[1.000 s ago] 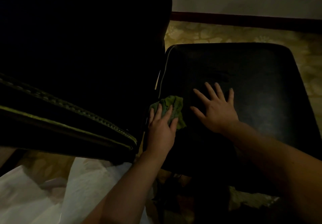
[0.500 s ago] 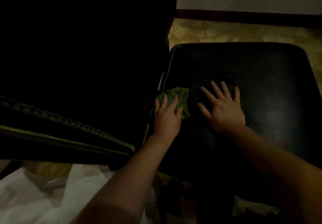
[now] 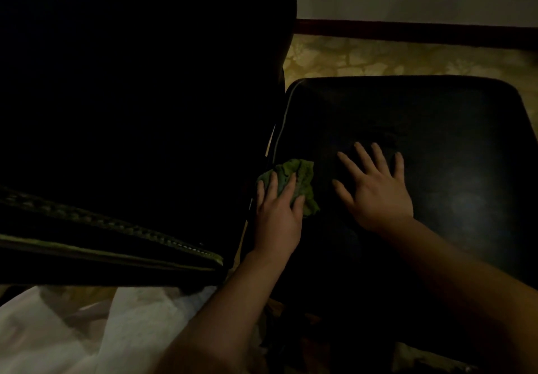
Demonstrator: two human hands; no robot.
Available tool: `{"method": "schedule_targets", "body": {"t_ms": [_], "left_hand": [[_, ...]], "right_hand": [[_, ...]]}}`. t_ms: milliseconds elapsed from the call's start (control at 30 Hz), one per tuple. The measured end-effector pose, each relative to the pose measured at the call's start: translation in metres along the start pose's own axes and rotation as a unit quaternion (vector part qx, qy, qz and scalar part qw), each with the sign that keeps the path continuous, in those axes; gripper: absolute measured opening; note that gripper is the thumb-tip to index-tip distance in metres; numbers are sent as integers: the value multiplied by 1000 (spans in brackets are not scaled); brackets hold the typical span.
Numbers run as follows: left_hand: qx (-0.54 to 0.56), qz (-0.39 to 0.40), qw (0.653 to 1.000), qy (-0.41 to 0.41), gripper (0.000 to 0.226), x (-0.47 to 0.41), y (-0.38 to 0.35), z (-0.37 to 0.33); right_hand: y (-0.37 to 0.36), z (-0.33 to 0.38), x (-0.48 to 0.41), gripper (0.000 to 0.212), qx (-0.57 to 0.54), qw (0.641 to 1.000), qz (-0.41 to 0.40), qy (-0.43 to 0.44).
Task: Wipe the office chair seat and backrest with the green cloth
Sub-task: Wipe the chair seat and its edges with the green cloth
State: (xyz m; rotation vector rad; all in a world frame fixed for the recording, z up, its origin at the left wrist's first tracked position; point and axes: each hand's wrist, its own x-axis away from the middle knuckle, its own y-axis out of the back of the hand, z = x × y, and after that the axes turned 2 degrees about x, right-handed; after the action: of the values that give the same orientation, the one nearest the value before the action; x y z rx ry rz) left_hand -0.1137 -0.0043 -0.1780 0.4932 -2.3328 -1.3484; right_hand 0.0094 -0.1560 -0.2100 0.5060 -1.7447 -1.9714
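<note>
The black chair seat [image 3: 436, 129] fills the right half of the dim view. Its black backrest [image 3: 139, 105] rises at the left, with a stitched edge near the bottom. A crumpled green cloth [image 3: 300, 175] lies on the seat's left edge, close to the backrest. My left hand [image 3: 278, 213] presses down on the cloth, fingers spread over it. My right hand [image 3: 375, 190] rests flat on the seat just right of the cloth, fingers apart, holding nothing.
Patterned yellowish floor [image 3: 407, 59] shows beyond the seat, ending at a dark skirting board [image 3: 407, 31] and a pale wall. White fabric [image 3: 58, 330] lies at the lower left under the backrest.
My left hand has slid the green cloth a little up along the seat's left edge. My right hand stays flat on the seat.
</note>
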Motion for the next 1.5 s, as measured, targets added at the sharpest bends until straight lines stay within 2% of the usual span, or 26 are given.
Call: {"method": "schedule_targets", "body": {"t_ms": [200, 600, 1000, 1233, 1333, 1500], "left_hand": [[0, 10, 1000, 7, 55, -24, 1, -9], [28, -36, 999, 4, 51, -8, -8, -6], [30, -43, 998, 19, 51, -56, -8, -25], [32, -55, 998, 15, 50, -34, -12, -19], [32, -53, 998, 8, 50, -25, -13, -16], [30, -47, 998, 17, 49, -31, -12, -18]], "right_hand": [[8, -3, -7, 69, -13, 999, 25, 17], [2, -15, -24, 71, 1, 1000, 2, 15], [3, -13, -23, 72, -11, 1000, -7, 9], [16, -11, -30, 68, -1, 1000, 12, 8], [29, -14, -51, 66, -1, 1000, -14, 25], [18, -18, -61, 74, 4, 1000, 8, -10]]}}
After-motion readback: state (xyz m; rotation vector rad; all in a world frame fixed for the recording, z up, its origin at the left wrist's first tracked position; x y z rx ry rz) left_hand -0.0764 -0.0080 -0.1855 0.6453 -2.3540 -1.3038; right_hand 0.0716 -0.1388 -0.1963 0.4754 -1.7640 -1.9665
